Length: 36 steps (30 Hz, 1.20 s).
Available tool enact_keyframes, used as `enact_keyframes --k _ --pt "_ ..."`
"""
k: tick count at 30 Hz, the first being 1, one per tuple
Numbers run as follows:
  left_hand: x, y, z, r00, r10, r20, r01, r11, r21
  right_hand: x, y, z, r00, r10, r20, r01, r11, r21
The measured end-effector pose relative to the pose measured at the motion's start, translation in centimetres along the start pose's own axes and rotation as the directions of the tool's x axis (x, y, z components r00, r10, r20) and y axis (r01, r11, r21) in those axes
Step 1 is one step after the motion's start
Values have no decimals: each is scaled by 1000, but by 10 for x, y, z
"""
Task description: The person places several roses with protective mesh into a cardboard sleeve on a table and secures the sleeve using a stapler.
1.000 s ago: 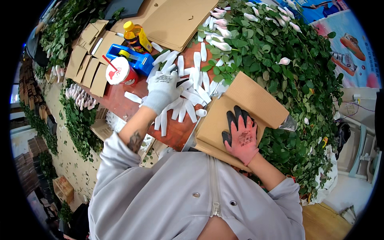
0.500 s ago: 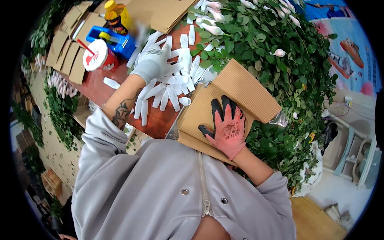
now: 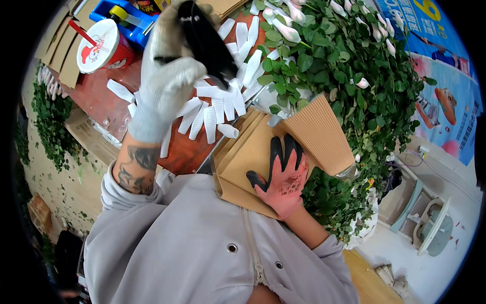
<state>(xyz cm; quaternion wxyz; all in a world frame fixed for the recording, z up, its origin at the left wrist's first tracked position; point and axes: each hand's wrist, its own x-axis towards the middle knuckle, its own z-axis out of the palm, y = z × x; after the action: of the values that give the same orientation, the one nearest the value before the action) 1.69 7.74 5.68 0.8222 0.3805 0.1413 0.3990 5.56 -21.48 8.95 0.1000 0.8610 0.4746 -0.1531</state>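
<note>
My left hand (image 3: 164, 81), in a pale knit glove, is raised over the table's left side and closed around a black stapler (image 3: 206, 43). The stapler's nose points down toward the white mesh sleeves (image 3: 210, 121) scattered on the table. My right hand (image 3: 284, 187), in a red glove with black fingertips, lies flat on folded corrugated cardboard (image 3: 238, 169) close to my body. Its fingers are stretched and hold nothing. A ribbed cardboard flap (image 3: 324, 134) rises beyond the fingers, with clear plastic (image 3: 348, 173) at its edge.
Many leafy rose stems (image 3: 349, 96) with sleeved pale buds spread along the right. A red cup (image 3: 114, 53) with white lid and straw stands far left, beside a blue tape dispenser (image 3: 126, 17). Flat cardboard pieces (image 3: 58, 48) lie behind it.
My left hand has lifted from the mesh sleeves and now holds the black stapler. The right hand stays on the cardboard, while the whole view has shifted slightly.
</note>
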Motion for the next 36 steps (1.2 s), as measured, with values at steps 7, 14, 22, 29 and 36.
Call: enact_keyframes --k 7,14,22,29,36 --pt "-28 -28 27 970 -103 218 142 975 -170 -3 4 5 998 9 59 -8 1000 -10" --pt "-19 -38 42 930 -125 346 179 975 -129 5 6 14 982 -66 -179 75 996 47" --pt "-10 -43 48 905 -150 399 234 958 -169 3 5 9 999 -22 -27 24 999 47" --pt "-5 -52 61 968 -108 229 125 990 -62 -2 0 7 998 34 60 -36 999 29" --pt "3 -99 24 807 -548 222 587 698 -410 0 -4 -5 993 74 90 -77 997 28"
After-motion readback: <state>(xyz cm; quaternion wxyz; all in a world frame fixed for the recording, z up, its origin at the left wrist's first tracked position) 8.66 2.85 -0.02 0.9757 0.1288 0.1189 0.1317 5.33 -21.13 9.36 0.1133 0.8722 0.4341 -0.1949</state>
